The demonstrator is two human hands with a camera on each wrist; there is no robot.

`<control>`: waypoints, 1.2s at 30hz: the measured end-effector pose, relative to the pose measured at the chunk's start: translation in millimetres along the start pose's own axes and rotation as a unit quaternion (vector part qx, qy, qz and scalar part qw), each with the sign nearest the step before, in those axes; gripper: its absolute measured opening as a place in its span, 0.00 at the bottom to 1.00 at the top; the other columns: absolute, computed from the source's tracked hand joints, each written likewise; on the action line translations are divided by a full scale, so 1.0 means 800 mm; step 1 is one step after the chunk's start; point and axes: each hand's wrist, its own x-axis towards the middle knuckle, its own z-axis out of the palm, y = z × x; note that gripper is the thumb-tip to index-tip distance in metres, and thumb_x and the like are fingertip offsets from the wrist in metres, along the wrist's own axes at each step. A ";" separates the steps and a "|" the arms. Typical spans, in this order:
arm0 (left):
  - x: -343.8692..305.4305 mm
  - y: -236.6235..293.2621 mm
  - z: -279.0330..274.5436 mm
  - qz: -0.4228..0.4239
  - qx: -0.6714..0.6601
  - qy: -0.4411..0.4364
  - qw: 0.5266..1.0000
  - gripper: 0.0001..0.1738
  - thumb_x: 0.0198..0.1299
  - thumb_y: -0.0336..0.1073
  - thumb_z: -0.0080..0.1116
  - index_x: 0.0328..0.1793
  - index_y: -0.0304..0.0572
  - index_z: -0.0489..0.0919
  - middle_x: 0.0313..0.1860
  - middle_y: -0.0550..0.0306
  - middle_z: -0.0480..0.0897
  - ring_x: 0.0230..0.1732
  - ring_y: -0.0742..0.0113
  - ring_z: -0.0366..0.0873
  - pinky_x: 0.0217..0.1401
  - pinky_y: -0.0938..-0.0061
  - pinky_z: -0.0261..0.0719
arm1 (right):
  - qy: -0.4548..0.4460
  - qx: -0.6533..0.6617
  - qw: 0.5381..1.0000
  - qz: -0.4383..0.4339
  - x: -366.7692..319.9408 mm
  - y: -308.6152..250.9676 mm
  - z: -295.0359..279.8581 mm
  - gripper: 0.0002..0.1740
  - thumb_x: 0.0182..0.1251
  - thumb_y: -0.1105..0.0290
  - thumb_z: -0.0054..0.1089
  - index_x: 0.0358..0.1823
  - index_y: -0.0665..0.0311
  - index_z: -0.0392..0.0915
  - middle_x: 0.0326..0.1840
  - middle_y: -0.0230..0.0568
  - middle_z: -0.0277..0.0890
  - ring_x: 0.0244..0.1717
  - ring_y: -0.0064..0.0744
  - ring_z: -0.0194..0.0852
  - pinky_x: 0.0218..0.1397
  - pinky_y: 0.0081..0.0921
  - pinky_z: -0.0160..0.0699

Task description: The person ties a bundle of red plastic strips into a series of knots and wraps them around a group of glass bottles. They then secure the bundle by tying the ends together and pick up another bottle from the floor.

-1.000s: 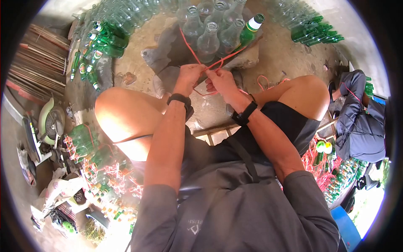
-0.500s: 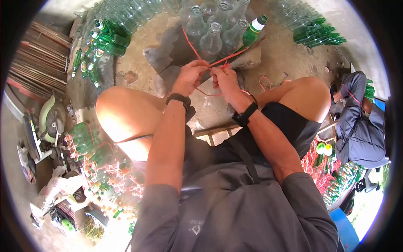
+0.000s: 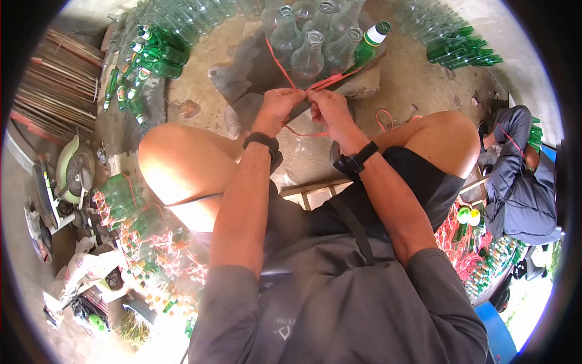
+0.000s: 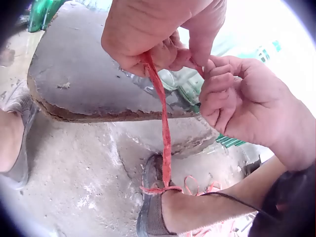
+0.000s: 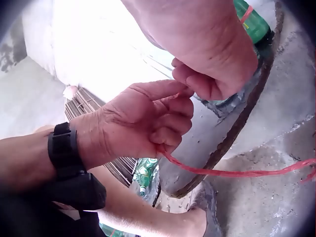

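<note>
In the head view my left hand [image 3: 279,110] and right hand [image 3: 332,113] meet at the fingertips, both pinching a red plastic string [image 3: 280,60]. From there the string runs in a V around a cluster of clear glass bottles [image 3: 307,59] and a green bottle [image 3: 368,46] with a white neck label. The bottles stand upright on a grey stone slab [image 4: 89,74]. A length of string [image 4: 165,123] trails from under my left hand's curled fingers toward a shoe, as the left wrist view shows. The crossing point is hidden behind my fingertips.
Rows of clear bottles [image 3: 182,21] line the back, with green bottles [image 3: 162,57] lying at the left and more green bottles [image 3: 464,50] at the right. Bare knees flank the slab. Another seated person [image 3: 515,176] is at the right. A pole stack [image 3: 57,85] lies left.
My hands parted slightly at the string, then came back together fingertip to fingertip. The right hand shifted a little forward, and the crossed strands drew in toward the bottles.
</note>
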 end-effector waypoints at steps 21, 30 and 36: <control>0.008 0.014 0.017 -0.009 0.014 0.064 0.998 0.10 0.52 0.36 0.69 0.27 0.39 0.81 0.20 0.66 0.73 0.15 0.79 0.60 0.17 0.77 0.51 | -0.045 -0.097 0.985 -0.137 0.025 0.042 -0.013 0.14 0.67 0.70 0.58 0.52 0.65 0.82 0.40 0.33 0.80 0.35 0.25 0.77 0.38 0.25 0.76; 0.017 0.019 -0.008 -0.023 0.083 0.060 0.995 0.11 0.50 0.37 0.72 0.33 0.36 0.85 0.21 0.67 0.72 0.16 0.79 0.60 0.17 0.79 0.52 | 0.008 -0.374 0.868 -0.326 0.023 0.039 -0.010 0.12 0.69 0.66 0.54 0.43 0.64 0.83 0.43 0.57 0.80 0.47 0.59 0.79 0.49 0.46 0.77; 0.024 0.027 -0.008 0.034 0.063 0.070 0.995 0.07 0.54 0.31 0.69 0.36 0.35 0.86 0.21 0.68 0.72 0.16 0.79 0.60 0.17 0.79 0.53 | 0.081 -0.380 0.878 -0.280 0.035 0.030 -0.022 0.17 0.69 0.61 0.49 0.38 0.67 0.82 0.43 0.60 0.80 0.47 0.63 0.77 0.51 0.50 0.75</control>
